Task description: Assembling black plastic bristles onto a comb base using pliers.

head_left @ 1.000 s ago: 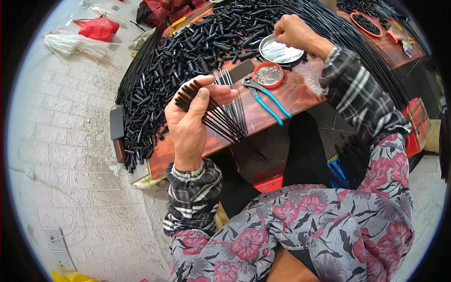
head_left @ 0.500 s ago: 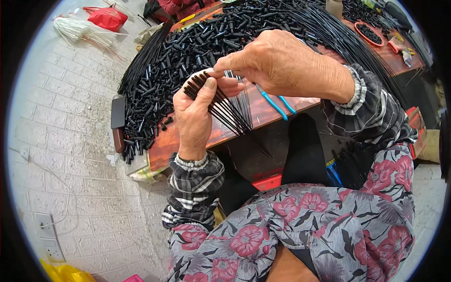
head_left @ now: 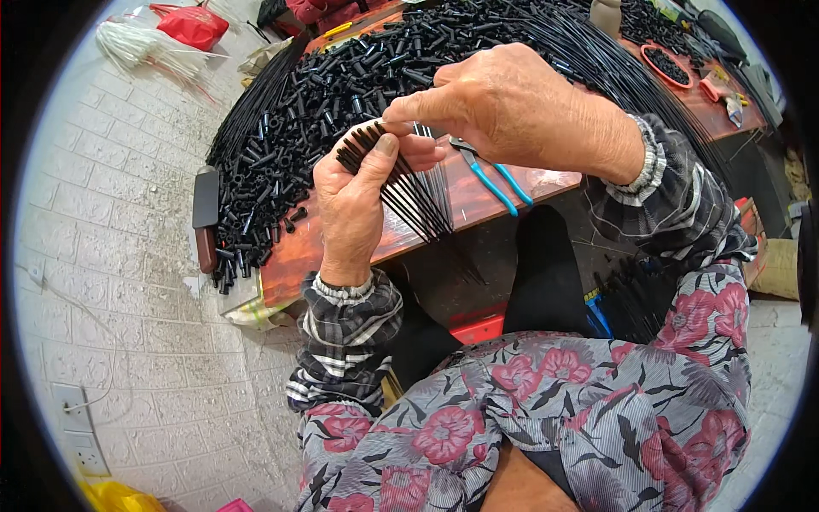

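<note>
Holding rods (head_left: 426, 218), tray (head_left: 674, 84) of parts (head_left: 665, 63) beyond

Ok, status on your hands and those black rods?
Left hand gripping bunch of black rods. Right hand at the rods' upper ends, grip unclear. Pliers on table, in neither hand.

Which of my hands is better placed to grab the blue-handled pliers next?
Probably your right hand: it is nearer the pliers, while your left hand holds the bundle of black rods. Whether the right pinches anything is unclear.
</note>
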`<state>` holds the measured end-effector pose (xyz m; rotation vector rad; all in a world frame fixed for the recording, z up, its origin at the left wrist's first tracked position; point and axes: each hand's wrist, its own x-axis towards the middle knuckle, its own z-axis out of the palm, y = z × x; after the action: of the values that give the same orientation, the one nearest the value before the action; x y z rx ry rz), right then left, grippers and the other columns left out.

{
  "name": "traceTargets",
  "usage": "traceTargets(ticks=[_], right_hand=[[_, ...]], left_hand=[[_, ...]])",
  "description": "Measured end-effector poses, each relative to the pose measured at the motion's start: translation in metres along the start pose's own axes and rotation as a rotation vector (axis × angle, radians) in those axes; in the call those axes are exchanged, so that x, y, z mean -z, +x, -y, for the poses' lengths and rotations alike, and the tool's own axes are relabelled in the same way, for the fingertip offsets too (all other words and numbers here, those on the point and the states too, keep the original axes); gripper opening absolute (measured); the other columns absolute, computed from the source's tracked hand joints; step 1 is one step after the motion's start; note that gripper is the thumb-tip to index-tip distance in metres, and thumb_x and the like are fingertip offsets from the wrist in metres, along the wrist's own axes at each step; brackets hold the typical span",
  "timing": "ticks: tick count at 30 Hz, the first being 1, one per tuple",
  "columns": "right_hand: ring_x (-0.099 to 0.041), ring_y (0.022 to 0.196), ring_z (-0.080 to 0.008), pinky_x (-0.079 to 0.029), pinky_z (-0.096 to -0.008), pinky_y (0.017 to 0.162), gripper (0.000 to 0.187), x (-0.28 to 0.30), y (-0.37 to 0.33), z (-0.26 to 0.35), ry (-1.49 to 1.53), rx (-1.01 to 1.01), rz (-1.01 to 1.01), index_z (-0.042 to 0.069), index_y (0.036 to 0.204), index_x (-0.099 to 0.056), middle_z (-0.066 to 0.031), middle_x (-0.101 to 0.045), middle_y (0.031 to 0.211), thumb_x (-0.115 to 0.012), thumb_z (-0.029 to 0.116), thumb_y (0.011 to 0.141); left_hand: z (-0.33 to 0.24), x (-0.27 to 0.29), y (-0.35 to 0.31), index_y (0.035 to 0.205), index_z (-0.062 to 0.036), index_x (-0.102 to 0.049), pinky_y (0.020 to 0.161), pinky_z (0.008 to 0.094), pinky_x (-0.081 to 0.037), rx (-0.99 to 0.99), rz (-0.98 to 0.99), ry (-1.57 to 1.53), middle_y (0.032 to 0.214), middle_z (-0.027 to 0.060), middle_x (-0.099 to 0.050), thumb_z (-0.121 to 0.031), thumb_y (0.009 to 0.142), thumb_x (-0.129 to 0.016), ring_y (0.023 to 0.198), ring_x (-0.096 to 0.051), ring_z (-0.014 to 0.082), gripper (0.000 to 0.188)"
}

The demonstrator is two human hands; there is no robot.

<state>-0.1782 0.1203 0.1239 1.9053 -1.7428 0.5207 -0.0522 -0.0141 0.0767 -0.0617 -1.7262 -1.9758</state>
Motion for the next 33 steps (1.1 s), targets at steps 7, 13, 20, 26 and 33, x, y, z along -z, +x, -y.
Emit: traceTargets(ticks=[7,13,20,26,33], right_hand=[[-0.055,0.052,-0.0208,-0.040,-0.0316,0.043,0.034,0.014,0.004,0.003,-0.266,0.106,0.028,0.027,0.102,-0.056,-0.0031,-0.047,0.066,-0.055,0.010,0.073],[-0.055,0.057,-0.0243,-0.042,-0.0344,0.048,0.034,0.008,0.004,-0.002,-0.135,0.061,0.033,0.024,0.102,-0.058,-0.0058,-0.049,0.067,-0.054,0.007,0.073],[-0.055,0.063,-0.0310,-0.044,-0.0373,0.055,0.032,-0.015,0.000,-0.017,0.348,0.021,-0.073,0.012,0.101,-0.062,-0.0118,-0.056,0.069,-0.052,0.001,0.072],[-0.057,0.065,-0.0292,-0.045,-0.0356,0.058,0.031,-0.013,0.002,-0.013,0.266,-0.023,-0.049,0.012,0.101,-0.062,-0.0123,-0.058,0.073,-0.053,0.001,0.074],[-0.055,0.062,-0.0261,-0.043,-0.0322,0.053,0.030,-0.029,0.001,-0.025,0.497,0.072,-0.199,0.012,0.101,-0.063,-0.0107,-0.055,0.069,-0.055,0.001,0.074]], left_hand=[[-0.003,-0.001,0.002,0.095,0.0070,-0.055,0.073,0.0320,-0.052,0.027,0.013,0.086,0.084,0.0157,-0.062,-0.010,0.088,-0.046,0.078,-0.063,0.0231,0.020],[-0.002,-0.003,0.002,0.097,0.0072,-0.054,0.073,0.0318,-0.051,0.010,0.024,0.103,0.084,0.0153,-0.062,-0.009,0.088,-0.046,0.078,-0.062,0.0230,0.021],[0.000,-0.001,0.003,0.103,0.0070,-0.053,0.074,0.0319,-0.051,0.007,0.041,0.025,0.085,0.0150,-0.062,-0.009,0.088,-0.046,0.079,-0.062,0.0230,0.023],[0.000,0.003,0.003,0.103,0.0069,-0.053,0.074,0.0325,-0.051,-0.009,0.061,0.044,0.085,0.0148,-0.062,-0.009,0.088,-0.046,0.080,-0.062,0.0234,0.023],[0.001,0.001,0.004,0.103,0.0071,-0.053,0.074,0.0329,-0.051,0.002,0.055,0.029,0.085,0.0150,-0.062,-0.009,0.088,-0.046,0.079,-0.062,0.0237,0.023]])
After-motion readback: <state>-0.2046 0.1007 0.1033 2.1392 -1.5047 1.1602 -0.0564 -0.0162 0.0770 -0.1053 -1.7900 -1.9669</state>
